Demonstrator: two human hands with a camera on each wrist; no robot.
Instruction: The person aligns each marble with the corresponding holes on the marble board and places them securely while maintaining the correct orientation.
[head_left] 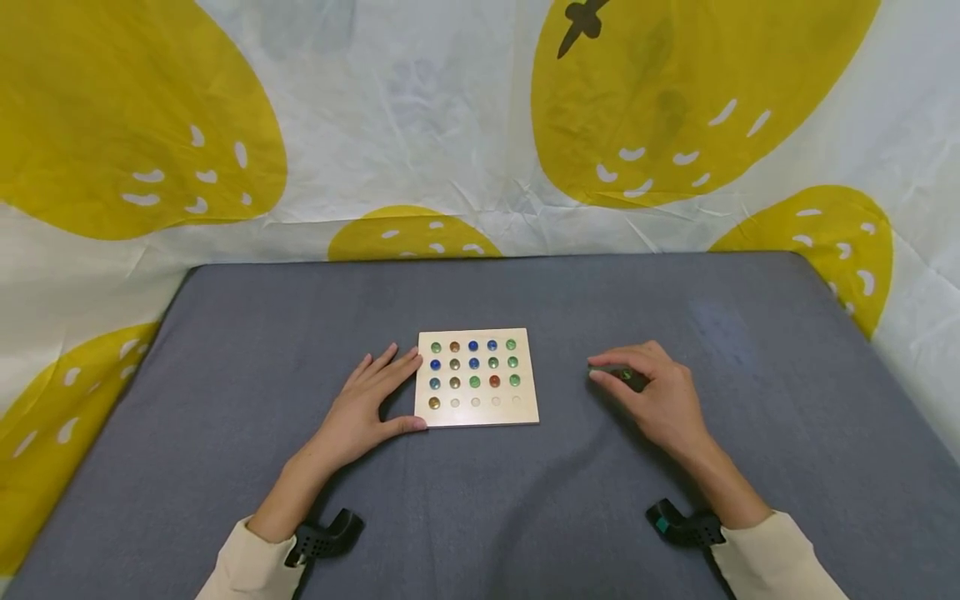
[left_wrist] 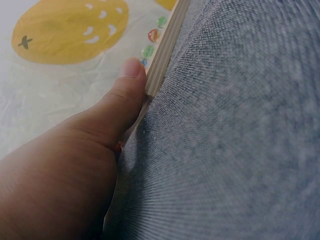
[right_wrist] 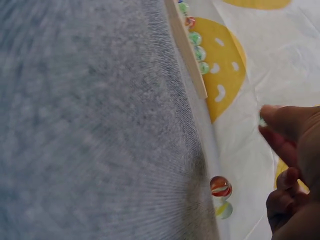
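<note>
On the grey cloth (head_left: 225, 375), a wooden board (head_left: 525, 412) is lying flat in the middle, its holes mostly filled with marbles in green, blue, brown and red; four holes in the near row are showing bare. The left hand (head_left: 365, 406) is resting against the board's left edge with fingers straight and spread, the thumb (left_wrist: 122, 95) pressing on the near-left corner. To the right, well apart from the board, the right hand (head_left: 656, 392) is arching over the cloth with fingers curled, and it is pinching what looks like a small greenish marble (head_left: 626, 376) between thumb and fingertips, though the wrist view is blurring it. Under that hand, two loose marbles (right_wrist: 220, 186) are sitting together on the cloth, one red-orange, one pale. Behind the table, a white sheet (head_left: 420, 108) with yellow fruit shapes is hanging.
</note>
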